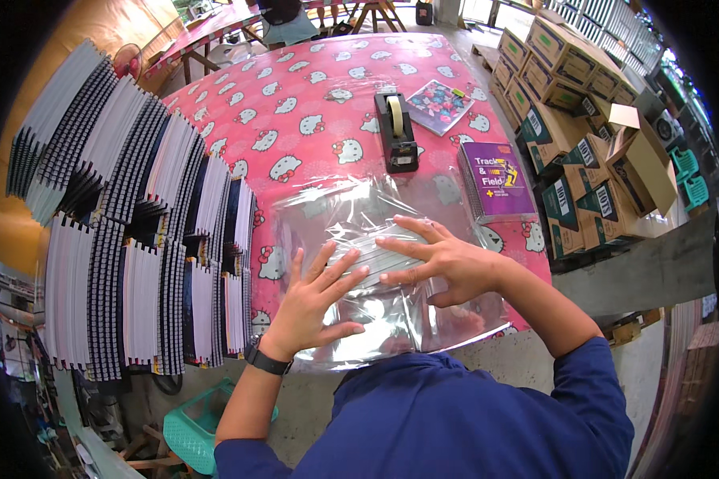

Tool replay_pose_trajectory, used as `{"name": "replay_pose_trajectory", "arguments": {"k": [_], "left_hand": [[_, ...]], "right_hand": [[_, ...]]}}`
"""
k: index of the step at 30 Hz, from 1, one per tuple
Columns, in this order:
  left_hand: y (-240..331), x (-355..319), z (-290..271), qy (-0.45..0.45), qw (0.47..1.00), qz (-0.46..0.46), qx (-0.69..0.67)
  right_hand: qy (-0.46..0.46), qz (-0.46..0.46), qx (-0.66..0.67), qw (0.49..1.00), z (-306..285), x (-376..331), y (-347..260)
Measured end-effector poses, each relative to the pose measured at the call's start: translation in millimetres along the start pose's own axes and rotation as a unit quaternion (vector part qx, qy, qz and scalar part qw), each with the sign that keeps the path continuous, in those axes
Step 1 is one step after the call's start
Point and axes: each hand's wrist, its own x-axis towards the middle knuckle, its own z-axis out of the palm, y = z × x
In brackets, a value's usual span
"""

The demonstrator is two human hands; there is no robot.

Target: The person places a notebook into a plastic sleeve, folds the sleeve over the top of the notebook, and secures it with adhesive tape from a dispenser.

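A sheet of clear, shiny plastic [391, 319] lies on the near part of the table, wrinkled and full of glare. My left hand [315, 303], with a dark watch on its wrist, rests on it with fingers spread. Opposite it, my right hand [447, 259] lies on the same plastic, fingers stretched out and apart. Between the fingertips of both hands is a pale, streaked patch [375, 259]; whether it is folded plastic or something beneath, I cannot tell. Neither hand grips anything.
A black tape dispenser [397, 136], a floral-covered notebook [441, 106] and purple spiral-bound books [499, 180] sit on the pink patterned tablecloth [295, 120]. Tall stacks of spiral-bound books [140, 255] stand at left. Cardboard boxes [587, 180] are piled at right. A green plastic stool [196, 423] stands below.
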Motion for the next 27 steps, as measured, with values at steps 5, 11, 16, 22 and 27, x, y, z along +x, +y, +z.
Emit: {"name": "replay_pose_trajectory", "arguments": {"k": [5, 11, 16, 22, 27], "left_hand": [[-3, 8, -7, -0.029, 0.999, 0.007, 0.03], [7, 24, -8, -0.054, 0.996, 0.048, 0.054], [9, 23, -10, -0.081, 0.995, 0.04, 0.048], [18, 34, -14, -0.088, 0.994, 0.054, 0.038], [12, 29, -13, -0.096, 0.994, 0.036, 0.039]], "right_hand": [[-0.011, 0.027, -0.012, 1.0, -4, 1, -2], [-0.035, 0.024, -0.025, 0.999, -7, 3, -7], [0.124, 0.056, 0.475, 0.87, -18, 18, 70], [0.38, 0.526, 0.172, 0.741, 16, 77, 266], [0.397, 0.52, 0.151, 0.741, 32, 110, 265]]}}
